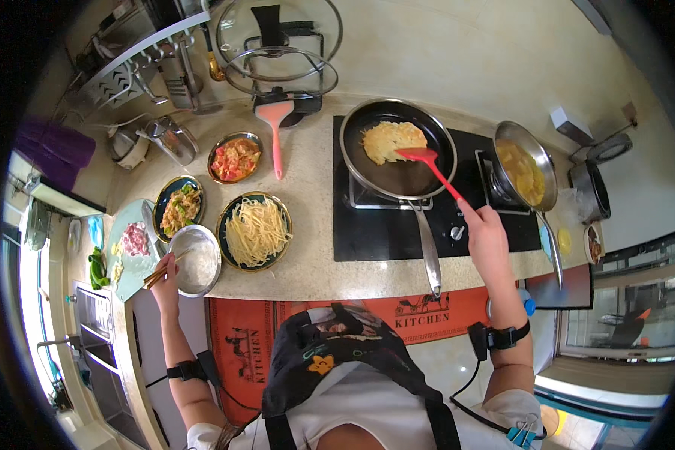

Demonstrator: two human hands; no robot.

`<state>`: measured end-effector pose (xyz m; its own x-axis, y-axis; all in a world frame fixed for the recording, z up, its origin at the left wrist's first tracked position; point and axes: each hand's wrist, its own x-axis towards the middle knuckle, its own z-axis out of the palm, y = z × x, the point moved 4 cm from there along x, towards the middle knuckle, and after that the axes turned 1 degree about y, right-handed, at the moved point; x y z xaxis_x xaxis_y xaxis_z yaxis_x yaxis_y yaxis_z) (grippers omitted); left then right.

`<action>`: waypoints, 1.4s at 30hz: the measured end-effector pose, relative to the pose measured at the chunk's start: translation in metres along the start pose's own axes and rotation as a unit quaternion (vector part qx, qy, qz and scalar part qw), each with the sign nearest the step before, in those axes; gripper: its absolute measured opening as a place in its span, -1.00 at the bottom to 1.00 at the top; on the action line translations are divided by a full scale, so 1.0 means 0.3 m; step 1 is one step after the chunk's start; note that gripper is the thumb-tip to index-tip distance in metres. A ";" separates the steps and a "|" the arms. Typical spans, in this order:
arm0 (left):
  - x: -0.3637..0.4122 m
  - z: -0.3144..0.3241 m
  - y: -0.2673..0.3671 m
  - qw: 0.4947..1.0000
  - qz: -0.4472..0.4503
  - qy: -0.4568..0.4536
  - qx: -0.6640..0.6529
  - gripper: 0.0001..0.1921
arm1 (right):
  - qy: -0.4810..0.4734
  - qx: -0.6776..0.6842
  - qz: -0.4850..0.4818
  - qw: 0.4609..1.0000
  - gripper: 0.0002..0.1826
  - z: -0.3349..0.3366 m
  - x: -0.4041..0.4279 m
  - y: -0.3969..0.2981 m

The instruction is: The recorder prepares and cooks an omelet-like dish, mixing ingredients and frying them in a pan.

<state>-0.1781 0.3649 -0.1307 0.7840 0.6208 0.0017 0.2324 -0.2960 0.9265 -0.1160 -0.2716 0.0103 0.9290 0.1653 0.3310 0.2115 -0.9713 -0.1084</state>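
My right hand (488,239) grips the handle of a red spatula (419,154). The spatula's blade lies against the lower right edge of a pale golden egg pancake (391,140). Beneath the pancake is a dark-lined frying pan (365,171) on the left burner, its steel handle pointing towards me. My left hand (166,284) is closed around wooden chopsticks (156,275), at the left rim of a metal bowl (194,260) with a whitish coating inside. Whether those fingers also grip the rim, I cannot tell.
A wok (526,169) of yellowish broth sits on the right burner. Left of the black cooktop (371,236) are plates of shredded strips (259,232), tomato mixture (236,159) and another dish (179,208). A cutting board (140,275) carries meat and a knife. A pink spatula (277,138) lies behind.
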 end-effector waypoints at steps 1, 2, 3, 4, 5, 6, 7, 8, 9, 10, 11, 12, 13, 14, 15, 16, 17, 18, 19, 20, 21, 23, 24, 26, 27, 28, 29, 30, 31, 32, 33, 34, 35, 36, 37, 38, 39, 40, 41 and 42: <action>0.000 0.008 0.014 1.000 -0.010 -0.006 0.016 -0.76 | -0.010 -0.008 -0.005 1.000 -0.45 0.025 0.012 0.001; -0.013 0.018 0.031 1.000 0.005 0.006 -0.014 -0.76 | -0.024 -0.023 0.002 0.999 -0.44 0.027 0.018 0.007; -0.023 0.030 0.044 1.000 0.002 0.020 -0.015 -0.76 | -0.005 -0.020 0.008 1.000 -0.41 0.014 0.029 0.011; -0.022 0.022 0.046 1.000 0.005 -0.004 0.028 -0.76 | 0.020 0.010 0.018 1.000 -0.42 -0.005 0.032 -0.006; -0.019 0.016 0.047 0.997 0.008 -0.029 0.072 -0.76 | 0.044 0.039 0.029 0.998 -0.44 -0.036 0.049 -0.035; -0.024 -0.001 0.046 0.997 0.017 -0.040 0.061 -0.76 | 0.050 0.084 0.053 0.994 -0.52 -0.098 0.068 -0.126; -0.027 0.004 0.045 0.997 0.027 -0.053 0.043 -0.75 | 0.067 0.102 0.056 0.991 -0.58 -0.121 0.087 -0.194; -0.031 -0.018 0.043 0.996 0.018 -0.064 0.051 -0.75 | 0.070 0.141 0.050 0.986 -0.58 -0.089 0.086 -0.255; -0.029 -0.022 0.051 0.996 0.011 -0.076 0.052 -0.74 | 0.076 0.174 0.043 0.981 -0.58 -0.053 0.091 -0.305; -0.024 -0.022 0.063 0.996 0.013 -0.079 0.049 -0.74 | 0.079 0.176 0.024 0.981 -0.57 0.011 0.096 -0.364; -0.018 -0.022 0.072 0.992 0.026 -0.108 0.066 -0.74 | 0.101 0.222 0.004 0.970 -0.57 0.098 0.100 -0.437; -0.011 -0.035 0.079 0.987 0.039 -0.133 0.084 -0.73 | 0.059 0.222 0.021 0.973 -0.55 0.184 0.119 -0.519; -0.005 -0.039 0.087 0.985 0.035 -0.154 0.068 -0.73 | 0.060 0.246 0.059 0.965 -0.56 0.301 0.128 -0.575; 0.003 -0.042 0.085 0.982 0.048 -0.174 0.052 -0.75 | 0.042 0.247 0.099 0.963 -0.57 0.426 0.156 -0.614; 0.014 -0.043 0.087 0.978 0.061 -0.194 0.036 -0.76 | 0.078 0.260 0.089 0.958 -0.59 0.561 0.189 -0.630; 0.016 -0.051 0.091 0.974 0.052 -0.215 0.046 -0.79 | 0.086 0.277 0.095 0.952 -0.57 0.652 0.227 -0.656; 0.025 -0.053 0.101 0.968 0.045 -0.241 0.057 -0.81 | 0.097 0.266 0.097 0.954 -0.55 0.748 0.263 -0.650; 0.036 -0.054 0.112 0.962 0.093 -0.247 0.075 -0.84 | 0.109 0.279 0.108 0.948 -0.55 0.807 0.298 -0.653; 0.045 -0.061 0.124 0.961 0.095 -0.249 0.072 -0.84 | 0.120 0.291 0.116 0.942 -0.55 0.849 0.326 -0.652; 0.049 -0.068 0.159 0.949 0.153 -0.253 0.114 -0.85 | 0.122 0.288 0.119 0.942 -0.55 0.888 0.353 -0.645; 0.053 -0.070 0.182 0.930 0.211 -0.256 0.156 -0.85 | 0.086 0.264 0.121 0.953 -0.54 0.917 0.377 -0.654; 0.062 -0.054 0.192 0.935 0.210 -0.256 0.128 -0.88 | 0.052 0.236 0.133 0.961 -0.53 0.950 0.393 -0.642; 0.059 -0.056 0.193 0.936 0.206 -0.260 0.118 -0.90 | -0.035 0.145 0.148 0.978 -0.52 0.958 0.393 -0.665; 0.052 -0.047 0.198 0.943 0.184 -0.259 0.099 -0.92 | -0.102 0.088 0.088 0.987 -0.47 0.842 0.407 -0.768; 0.053 -0.034 0.197 0.945 0.175 -0.257 0.099 -0.92 | -0.092 0.169 -0.030 0.981 -0.40 0.713 0.428 -0.889; 0.055 -0.017 0.208 0.941 0.200 -0.252 0.101 -0.91 | -0.098 0.296 -0.111 0.944 -0.29 0.634 0.411 -1.004; 0.054 -0.002 0.212 0.937 0.223 -0.246 0.106 -0.91 | -0.150 0.367 -0.167 0.903 -0.26 0.525 0.384 -1.149; 0.048 0.028 0.215 0.939 0.194 -0.270 0.090 -0.90 | -0.147 0.410 -0.203 0.877 -0.27 0.470 0.339 -1.263; 0.039 0.054 0.209 0.942 0.161 -0.286 0.075 -0.90 | -0.145 0.454 -0.245 0.844 -0.28 0.447 0.296 -1.358; 0.026 0.078 0.194 0.931 0.185 -0.311 0.054 -0.89 | -0.116 0.476 -0.267 0.830 -0.34 0.460 0.259 -1.414; 0.021 0.097 0.193 0.917 0.209 -0.338 0.035 -0.87 | -0.083 0.499 -0.286 0.814 -0.39 0.478 0.233 -1.438; 0.012 0.091 0.217 0.875 0.293 -0.362 0.132 -0.79 | -0.148 0.528 -0.258 0.795 -0.61 0.513 0.222 -1.458; 0.018 0.084 0.198 0.897 0.203 -0.361 0.155 -0.72 | -0.192 0.532 -0.214 0.796 -0.67 0.538 0.218 -1.429; 0.040 0.052 0.177 0.899 0.254 -0.316 0.163 -0.72 | -0.237 0.534 -0.169 0.794 -0.68 0.545 0.225 -1.381; 0.057 0.011 0.135 0.897 0.304 -0.270 0.173 -0.71 | -0.229 0.517 -0.139 0.813 -0.70 0.559 0.219 -1.339; 0.083 -0.042 0.087 0.912 0.266 -0.232 0.210 -0.67 | -0.231 0.525 -0.125 0.809 -0.72 0.562 0.212 -1.301; 0.103 -0.094 0.036 0.924 0.227 -0.189 0.244 -0.62 | -0.221 0.513 -0.121 0.820 -0.76 0.534 0.197 -1.279; 0.103 -0.126 -0.018 0.923 0.199 -0.185 0.274 -0.54 | -0.185 0.491 -0.138 0.840 -0.79 0.517 0.185 -1.260; 0.101 -0.150 -0.079 0.944 0.116 -0.228 0.208 -0.54 | -0.190 0.489 -0.106 0.845 -0.81 0.508 0.167 -1.263; 0.099 -0.146 -0.114 0.956 0.000 -0.267 0.119 -0.54 | -0.171 0.501 -0.094 0.843 -0.82 0.513 0.159 -1.280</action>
<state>-0.1880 0.4250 -0.1459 0.9512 0.1806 -0.2501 0.3076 -0.4928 0.8140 -0.1061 0.1357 -0.0764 0.8476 0.5061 0.1596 0.3563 -0.3199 -0.8779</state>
